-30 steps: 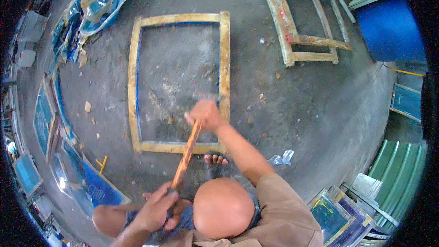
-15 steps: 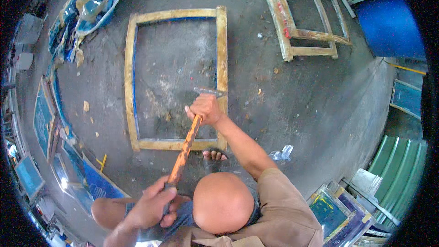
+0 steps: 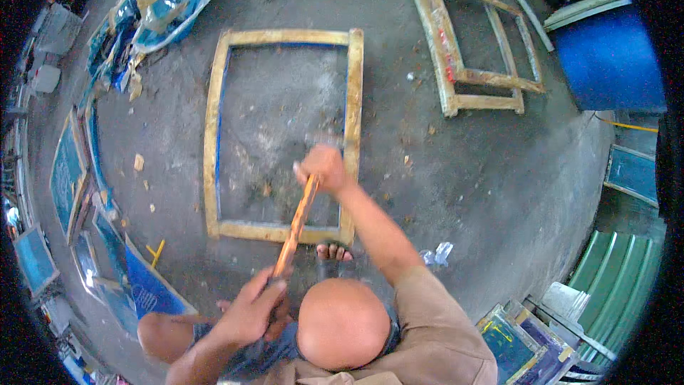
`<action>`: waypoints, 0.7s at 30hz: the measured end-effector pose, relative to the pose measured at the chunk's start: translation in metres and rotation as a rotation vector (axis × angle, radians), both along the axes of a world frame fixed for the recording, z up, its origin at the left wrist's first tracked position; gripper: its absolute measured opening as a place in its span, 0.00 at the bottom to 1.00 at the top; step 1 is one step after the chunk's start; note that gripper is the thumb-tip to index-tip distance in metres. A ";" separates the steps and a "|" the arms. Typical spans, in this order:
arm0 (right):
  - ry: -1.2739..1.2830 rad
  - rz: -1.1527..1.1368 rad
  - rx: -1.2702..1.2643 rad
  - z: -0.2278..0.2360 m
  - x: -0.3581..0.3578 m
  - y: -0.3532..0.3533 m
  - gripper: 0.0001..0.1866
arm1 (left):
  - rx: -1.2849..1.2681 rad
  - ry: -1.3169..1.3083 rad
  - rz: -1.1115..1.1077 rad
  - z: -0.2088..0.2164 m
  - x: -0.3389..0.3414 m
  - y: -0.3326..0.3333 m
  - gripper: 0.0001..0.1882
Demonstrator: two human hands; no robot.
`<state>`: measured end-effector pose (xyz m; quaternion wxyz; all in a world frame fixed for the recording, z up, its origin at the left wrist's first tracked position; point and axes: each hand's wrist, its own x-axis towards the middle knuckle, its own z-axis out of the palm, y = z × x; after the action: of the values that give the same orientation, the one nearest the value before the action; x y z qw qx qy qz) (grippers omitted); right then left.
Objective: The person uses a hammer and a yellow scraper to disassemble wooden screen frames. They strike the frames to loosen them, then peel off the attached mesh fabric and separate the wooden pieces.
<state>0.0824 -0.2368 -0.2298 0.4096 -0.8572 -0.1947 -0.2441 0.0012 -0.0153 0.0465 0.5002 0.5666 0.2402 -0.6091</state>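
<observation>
Both my hands are closed around a long tool with a worn, chipped orange shaft (image 3: 301, 215) that slants up and to the right. My left hand (image 3: 255, 314) wraps its dark lower end near my bent knees. Higher up, my right hand (image 3: 324, 165) grips it close to its head, which is smeared by motion now; the earlier picture shows a narrow metal crosspiece there. The right fist hovers over the right side of a wooden frame (image 3: 212, 128), an unfilled rectangle with blue along its inner edge, lying on the floor. Whether the tool's head touches the frame, I cannot tell.
At the upper right lie more wooden frames (image 3: 447, 78), stacked askew, beside a blue drum (image 3: 609, 57). Crumpled blue sheeting (image 3: 167, 18) is at the upper left. Mesh screens (image 3: 69, 171) lean along the left, others (image 3: 513, 342) at the lower right. My foot (image 3: 333, 251) touches or nearly touches the near rail.
The view has shifted, so the floor things appear lower. My hands stay on the tool; its metal head has gone from plainly visible to blurred.
</observation>
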 end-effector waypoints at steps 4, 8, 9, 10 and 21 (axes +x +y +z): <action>0.014 -0.020 0.016 -0.004 -0.023 0.014 0.21 | 0.012 0.003 -0.089 0.016 0.000 0.002 0.19; 0.004 -0.013 -0.009 -0.008 -0.015 0.005 0.21 | 0.002 -0.015 -0.072 0.011 0.002 -0.001 0.20; 0.004 -0.001 0.007 -0.008 -0.006 0.004 0.21 | -0.021 -0.037 -0.071 0.009 0.006 -0.002 0.20; -0.012 -0.017 0.009 -0.005 -0.015 0.012 0.21 | 0.048 -0.028 -0.158 0.021 0.009 -0.003 0.20; -0.051 -0.067 -0.009 0.000 0.021 -0.006 0.23 | 0.014 -0.046 -0.012 0.016 0.029 -0.018 0.21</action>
<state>0.1033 -0.2432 -0.2299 0.3924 -0.8584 -0.1775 -0.2786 0.0299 -0.0338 0.0621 0.4977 0.5856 0.2295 -0.5973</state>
